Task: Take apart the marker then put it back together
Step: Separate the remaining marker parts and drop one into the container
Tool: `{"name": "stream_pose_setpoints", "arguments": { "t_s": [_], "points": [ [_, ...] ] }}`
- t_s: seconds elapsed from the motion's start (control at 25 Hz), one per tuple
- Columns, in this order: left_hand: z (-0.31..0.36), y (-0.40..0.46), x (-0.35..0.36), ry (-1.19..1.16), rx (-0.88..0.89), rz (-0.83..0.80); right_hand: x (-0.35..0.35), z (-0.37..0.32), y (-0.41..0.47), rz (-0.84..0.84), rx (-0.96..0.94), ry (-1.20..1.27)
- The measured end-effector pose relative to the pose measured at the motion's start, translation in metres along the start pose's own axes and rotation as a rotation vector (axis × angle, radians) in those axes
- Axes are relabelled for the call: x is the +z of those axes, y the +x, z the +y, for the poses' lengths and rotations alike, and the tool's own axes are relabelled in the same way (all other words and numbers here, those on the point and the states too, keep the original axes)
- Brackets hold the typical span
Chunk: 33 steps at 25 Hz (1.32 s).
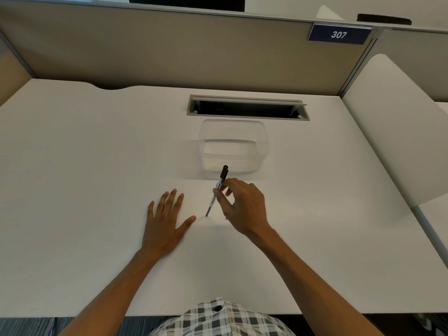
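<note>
- White desk (84, 166): broad flat top, backed by a beige partition (169, 52) that carries a dark blue plate reading "307" (339, 34). All positions below are taken from this desk.
- Cable slot (247, 107): a grey-framed rectangular opening near the desk's far edge, lid tipped open, interior dark.
- Clear plastic container (234, 144): stands on the desk just nearer than the slot, rectangular with rounded corners, no lid on it; nothing can be seen inside.
- Left hand (164, 226): lies palm down on the desk around its middle, fingers straight and spread apart, thumb pointing out towards the marker; it holds nothing.
- Right hand (244, 207): raised above the desk to the right of the left hand, on the near side of the container. Thumb and fingertips (217, 191) are curled and pinched on the marker's barrel about midway along; the other fingers are bent loosely behind.
- Marker (217, 190): held steeply tilted, its lower end at or just above the desk surface near the left thumb tip; contact cannot be confirmed. Its upper end overlaps the container's near wall in this view. Slim body: black cap with clip at the top, white printed barrel below, thin grey lower section. It appears fully assembled.
</note>
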State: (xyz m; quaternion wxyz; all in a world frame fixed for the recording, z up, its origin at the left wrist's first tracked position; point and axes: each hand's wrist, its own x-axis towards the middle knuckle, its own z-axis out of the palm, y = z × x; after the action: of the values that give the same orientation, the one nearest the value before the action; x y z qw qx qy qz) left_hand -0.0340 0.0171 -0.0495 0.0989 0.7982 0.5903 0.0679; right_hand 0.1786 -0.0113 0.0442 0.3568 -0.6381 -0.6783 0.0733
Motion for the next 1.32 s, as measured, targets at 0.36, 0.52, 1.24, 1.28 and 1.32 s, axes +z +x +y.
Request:
{"name": "stream_pose_setpoints", "arguments": {
  "t_s": [0.36, 0.52, 1.24, 1.28, 1.32],
  "points": [
    [0.000, -0.002, -0.001, -0.048, 0.009, 0.007, -0.021, 0.006, 0.030, 0.097, 0.108, 0.112],
    [0.000, -0.003, -0.002, -0.043, 0.013, -0.008, -0.029, 0.011, 0.038, 0.119, 0.155, 0.179],
    [0.065, 0.009, -0.091, -0.134, 0.398, 0.634, -0.033, 0.004, 0.025, -0.327, 0.096, 0.217],
    [0.067, 0.012, -0.095, -0.069, 0.463, 0.623, -0.034, 0.002, 0.025, -0.354, 0.078, 0.218],
    [0.068, 0.014, -0.098, -0.019, 0.502, 0.604, -0.035, 0.000, 0.025, -0.372, 0.067, 0.228]
  ]
}}
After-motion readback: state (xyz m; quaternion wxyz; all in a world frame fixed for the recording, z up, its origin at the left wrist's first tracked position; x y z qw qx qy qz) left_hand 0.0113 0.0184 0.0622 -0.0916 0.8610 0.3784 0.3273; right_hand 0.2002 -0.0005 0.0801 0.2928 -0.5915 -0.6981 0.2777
